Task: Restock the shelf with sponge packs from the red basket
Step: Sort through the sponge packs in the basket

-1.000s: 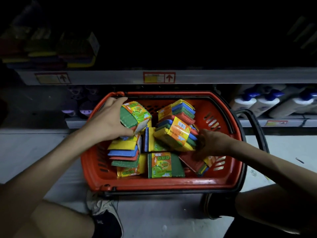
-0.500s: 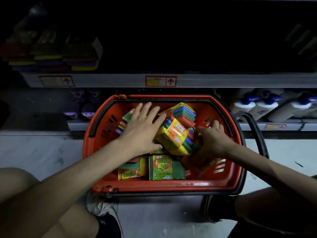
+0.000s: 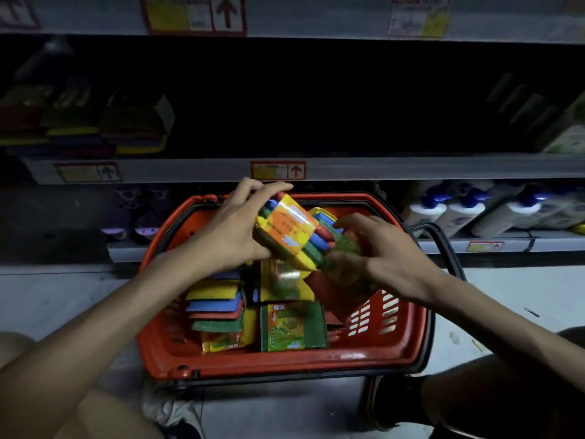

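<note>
The red basket [image 3: 285, 364] sits on the floor between my feet, below a dark shelf [image 3: 380, 167]. Several sponge packs lie in it, among them a green-labelled pack [image 3: 292, 326] near the front wall. My left hand [image 3: 235, 229] grips a multicoloured sponge pack [image 3: 289, 231] with an orange label, lifted above the basket's back half. My right hand [image 3: 376, 248] is closed on a second, blurred green sponge pack [image 3: 343, 261] just right of the first; the two packs touch. Sponge packs [image 3: 126, 128] stand on the shelf at the far left.
White bottles with blue caps [image 3: 468, 210] fill the lower shelf at the right. Purple items [image 3: 139, 213] sit on the lower shelf at the left. The basket's black handle [image 3: 443, 245] hangs off its right side. My shoes [image 3: 172, 413] are close to the basket's front.
Both hands have risen out of the basket, each with a sponge pack. The left hand, earlier flat on the pile, now grips the orange-labelled pack. My view has tilted up toward the shelf.
</note>
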Motion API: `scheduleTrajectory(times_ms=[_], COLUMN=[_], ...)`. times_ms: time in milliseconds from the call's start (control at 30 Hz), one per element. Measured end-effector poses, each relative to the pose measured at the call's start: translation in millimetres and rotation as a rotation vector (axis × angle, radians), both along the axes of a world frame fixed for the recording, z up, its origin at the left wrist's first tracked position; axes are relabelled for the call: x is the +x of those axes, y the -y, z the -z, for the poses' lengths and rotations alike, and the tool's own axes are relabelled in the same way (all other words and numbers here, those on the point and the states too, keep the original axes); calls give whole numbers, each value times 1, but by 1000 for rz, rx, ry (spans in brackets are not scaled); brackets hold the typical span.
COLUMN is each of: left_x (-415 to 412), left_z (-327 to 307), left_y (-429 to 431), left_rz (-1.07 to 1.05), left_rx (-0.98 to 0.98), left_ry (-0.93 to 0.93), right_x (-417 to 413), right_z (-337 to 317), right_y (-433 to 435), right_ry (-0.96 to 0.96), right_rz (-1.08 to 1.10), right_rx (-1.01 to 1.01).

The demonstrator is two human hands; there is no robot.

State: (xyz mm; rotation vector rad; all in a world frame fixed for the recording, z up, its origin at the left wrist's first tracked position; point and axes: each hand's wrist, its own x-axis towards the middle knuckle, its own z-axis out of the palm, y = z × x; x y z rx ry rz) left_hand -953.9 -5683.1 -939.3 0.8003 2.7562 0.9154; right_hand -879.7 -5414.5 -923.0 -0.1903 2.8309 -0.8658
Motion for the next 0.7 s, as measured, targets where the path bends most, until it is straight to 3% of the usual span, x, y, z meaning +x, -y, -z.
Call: scheduleTrajectory(times_ms=[167,300,433,567,700], left_x=[3,9,5,-1,0], left_z=[-28,-40,-40,-36,-29], left_y=[20,27,32,33,20], left_rz=[-102,-167,-101,-133,-180], left_rx=[198,149,119,164,329], left_ry=[-83,-191,-347,-230,-59], right_x=[-6,-10,-11,-10,-7], right_z=[-39,-59,-63,-57,-46], right_y=[0,-5,-9,0,16], right_ry=[75,171,294,446,431], right_rz=[129,136,86,-15,26], right_rx=[-340,-515,-660,-709,-810])
